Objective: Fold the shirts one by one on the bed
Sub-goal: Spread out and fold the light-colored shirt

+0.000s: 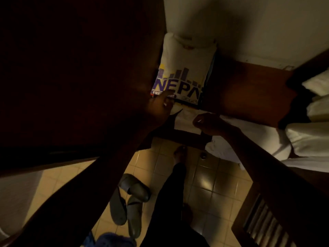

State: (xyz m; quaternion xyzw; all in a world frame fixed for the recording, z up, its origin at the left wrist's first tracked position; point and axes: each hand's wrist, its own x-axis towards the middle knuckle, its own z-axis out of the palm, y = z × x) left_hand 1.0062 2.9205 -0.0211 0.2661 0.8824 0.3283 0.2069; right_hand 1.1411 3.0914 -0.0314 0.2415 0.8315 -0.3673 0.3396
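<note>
A dark wood panel (71,68) fills the view from 8 to 11 o'clock, too dim to read further. The left arm crosses it from 7 o'clock toward the centre. The left hand (160,106) rests on the shirt's lower left corner. One finger lies straight across the print, and the others look bent. The light is too poor to tell whether they pinch the cloth.

The shirt (187,57) lies folded at 12 o'clock. It is white, collar end away from the person, with a purple and yellow print reading "NEPA" on its near half. A dark edge shows under its right side. At 6 o'clock from the left hand, a pair of grey slippers (128,202) sits on the tiled floor (213,184). Something blue (114,239) is at the bottom edge. Just at 3 o'clock of the slippers stands the person's leg (170,193) in dark trousers, the foot (180,152) pointing to 12.

Between the hands lies a white cloth (185,120), at 6 o'clock from the shirt. The right hand (208,123) touches its right end with fingers curled in. Whether they hold the cloth cannot be told.

A brown wooden top (249,90) runs at 3 o'clock from the shirt. The bed (267,139), in white sheets, spreads at 3 to 4 o'clock with a pillow (316,84) at the right edge. Slatted wood (263,220) sits at 5 o'clock.
</note>
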